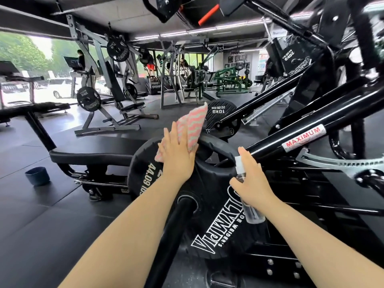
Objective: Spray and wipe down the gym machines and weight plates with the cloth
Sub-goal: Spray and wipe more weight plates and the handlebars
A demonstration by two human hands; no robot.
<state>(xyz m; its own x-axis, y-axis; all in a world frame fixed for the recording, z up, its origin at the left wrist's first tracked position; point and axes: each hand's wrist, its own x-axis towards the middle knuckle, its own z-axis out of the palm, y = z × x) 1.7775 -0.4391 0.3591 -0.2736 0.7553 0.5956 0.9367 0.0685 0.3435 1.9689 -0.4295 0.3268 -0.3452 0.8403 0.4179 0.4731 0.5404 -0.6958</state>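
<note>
Pink cloth [190, 129] under left hand [178, 154] — black plate [207, 204], bottle [249, 204] gripped right.

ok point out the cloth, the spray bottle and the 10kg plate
cloth [194, 123], head view, on the pink striped middle above the fingers
spray bottle [252, 214], head view, on the clear body below the hand
10kg plate [221, 110], head view, on the upper face by the lettering

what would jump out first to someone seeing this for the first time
The pink and grey striped cloth, pressed flat by the left hand on the upper rim of the big black 44.09 lbs weight plate at centre. Just right, the right hand grips a clear spray bottle against the plate's face.
</note>
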